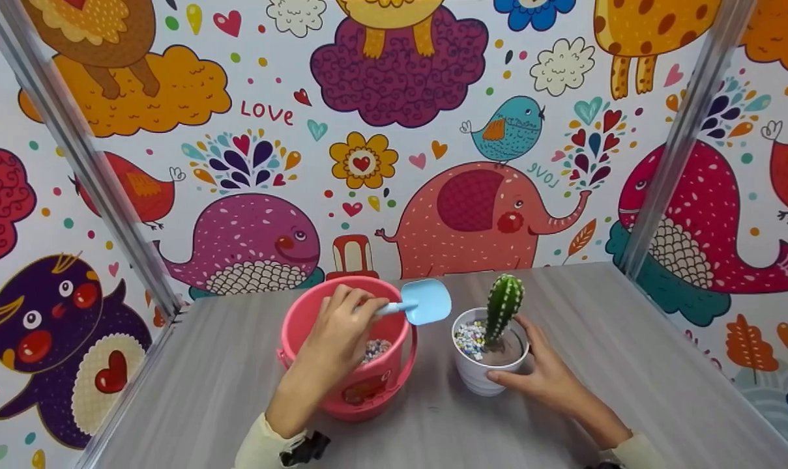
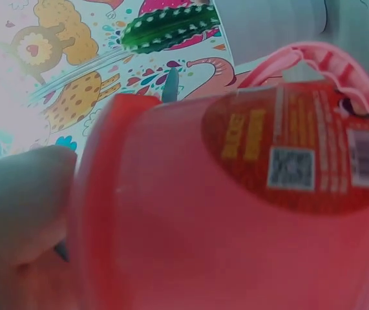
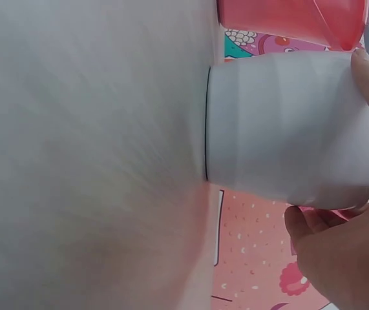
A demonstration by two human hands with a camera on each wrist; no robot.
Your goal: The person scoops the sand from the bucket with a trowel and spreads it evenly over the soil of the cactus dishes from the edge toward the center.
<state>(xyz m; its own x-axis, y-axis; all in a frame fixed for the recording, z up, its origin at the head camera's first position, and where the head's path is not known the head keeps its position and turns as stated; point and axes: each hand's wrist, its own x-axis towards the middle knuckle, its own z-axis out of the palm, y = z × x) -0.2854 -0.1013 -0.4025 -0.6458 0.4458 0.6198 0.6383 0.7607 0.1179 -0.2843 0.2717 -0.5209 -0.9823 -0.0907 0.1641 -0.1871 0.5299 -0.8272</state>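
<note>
While the left hand [image 1: 337,332] holds a blue scoop [image 1: 425,301] by its handle above a pink bucket [image 1: 361,384] of coloured pebbles, the right hand [image 1: 542,376] wraps around a white pot [image 1: 481,374] just beside it on the table [image 1: 596,365]. Pebbles [image 1: 470,337] cover only the pot's left side beside the cactus [image 1: 503,305]; bare soil shows elsewhere, so much of the topping seems left to do. The scoop looks empty.

You can read "LOVE" on the wallpaper [image 1: 266,112] beyond your left grip [image 1: 338,332]; the bucket [image 2: 236,213] label's print is too blurred.
</note>
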